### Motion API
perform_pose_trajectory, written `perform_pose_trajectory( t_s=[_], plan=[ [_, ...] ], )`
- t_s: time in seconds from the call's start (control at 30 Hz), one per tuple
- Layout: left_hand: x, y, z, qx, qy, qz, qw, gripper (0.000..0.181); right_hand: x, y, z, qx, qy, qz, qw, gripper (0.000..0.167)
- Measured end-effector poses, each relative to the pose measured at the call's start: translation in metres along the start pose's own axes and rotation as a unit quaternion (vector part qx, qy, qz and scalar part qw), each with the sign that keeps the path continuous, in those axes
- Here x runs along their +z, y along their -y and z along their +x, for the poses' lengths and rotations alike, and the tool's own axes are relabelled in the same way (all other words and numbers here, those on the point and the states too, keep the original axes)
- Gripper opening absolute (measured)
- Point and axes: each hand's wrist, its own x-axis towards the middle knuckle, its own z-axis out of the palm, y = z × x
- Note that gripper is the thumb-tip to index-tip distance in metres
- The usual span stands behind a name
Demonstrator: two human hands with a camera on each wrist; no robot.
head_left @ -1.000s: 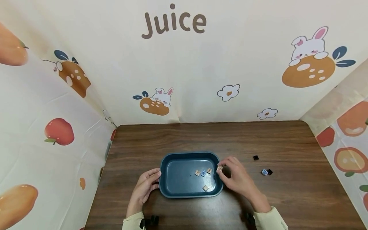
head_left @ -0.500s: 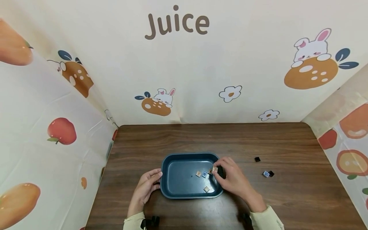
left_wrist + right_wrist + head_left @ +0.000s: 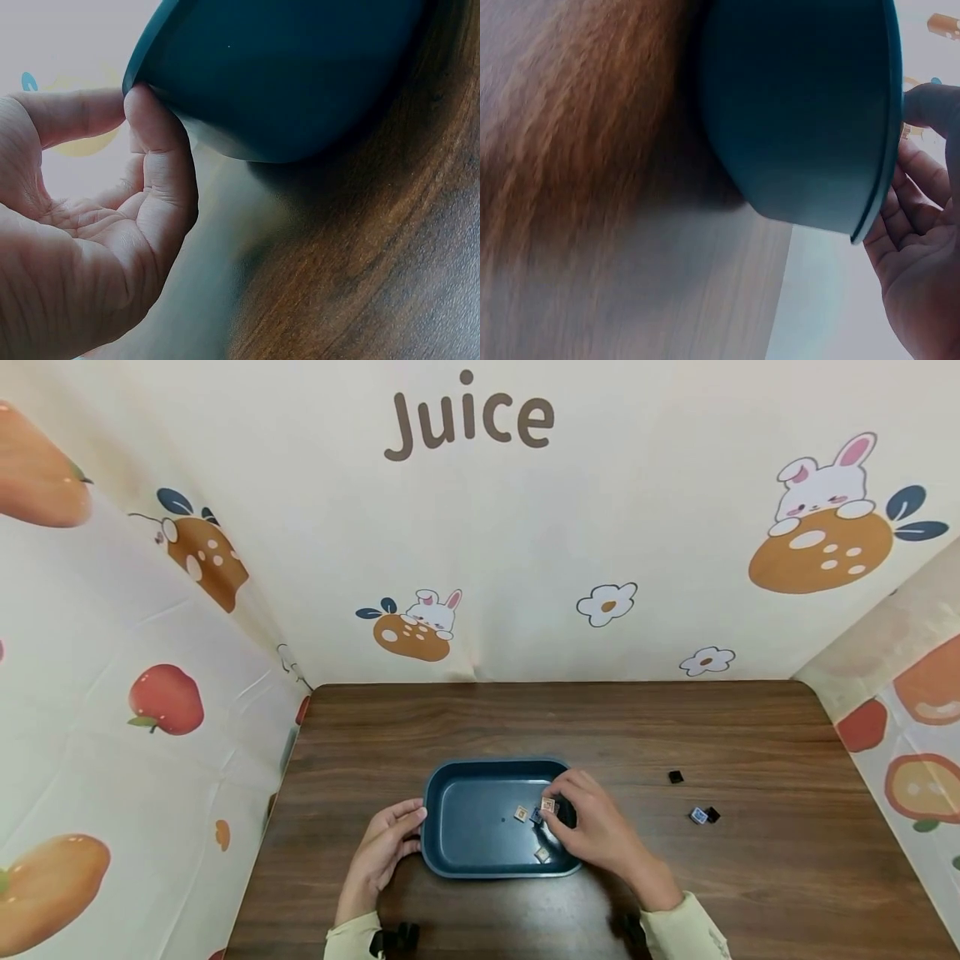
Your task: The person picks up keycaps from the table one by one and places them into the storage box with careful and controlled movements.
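Note:
A dark blue rectangular tray (image 3: 465, 839) stands on the wooden table. My left hand (image 3: 381, 856) pinches its left rim between thumb and fingers, as the left wrist view shows at the tray edge (image 3: 133, 71). Over the tray's right part, my right hand (image 3: 603, 835) pinches a small beige square block (image 3: 548, 805) with a printed face. Below and around it in the tray lie a beige block (image 3: 521, 814), a partly covered blue block (image 3: 536, 817) and a pale block (image 3: 542, 855). In the right wrist view, the tray wall (image 3: 802, 120) hides most of the fingertips.
Right of the tray, a black block (image 3: 676, 777) lies alone on the table (image 3: 780, 860). Nearer, a blue-and-white block (image 3: 698, 816) sits beside another black block (image 3: 712, 815). A printed cloth (image 3: 517, 527) hangs along the table's back and sides.
My right hand has moved left with the beige block, from the tray's right rim to over the blocks inside. The left hand keeps its hold on the rim.

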Motion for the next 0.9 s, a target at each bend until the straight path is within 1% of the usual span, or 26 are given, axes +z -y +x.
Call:
perform_pose_trajectory(
  t_s=[0.2, 0.33, 0.47, 0.7, 0.9],
  plan=[
    [0.001, 0.000, 0.000, -0.001, 0.002, -0.001, 1.0000, 0.047, 0.007, 0.001, 0.000, -0.001, 0.016, 0.007, 0.9999, 0.022],
    [0.001, -0.001, 0.000, -0.001, -0.002, 0.001, 1.0000, 0.048, 0.012, 0.001, 0.002, -0.015, 0.017, 0.015, 0.9996, 0.021],
    [0.001, -0.002, 0.000, -0.003, -0.005, 0.002, 1.0000, 0.048, 0.015, 0.002, 0.003, -0.019, 0.027, 0.015, 0.9993, 0.018],
    [0.000, -0.001, -0.001, -0.006, -0.005, -0.001, 1.0000, 0.044, 0.018, 0.005, 0.002, -0.001, 0.049, 0.002, 0.9988, 0.016],
    [0.001, 0.000, -0.001, -0.003, -0.008, -0.003, 1.0000, 0.044, 0.020, 0.004, 0.002, -0.010, 0.045, -0.011, 0.9989, 0.018]
  ],
)
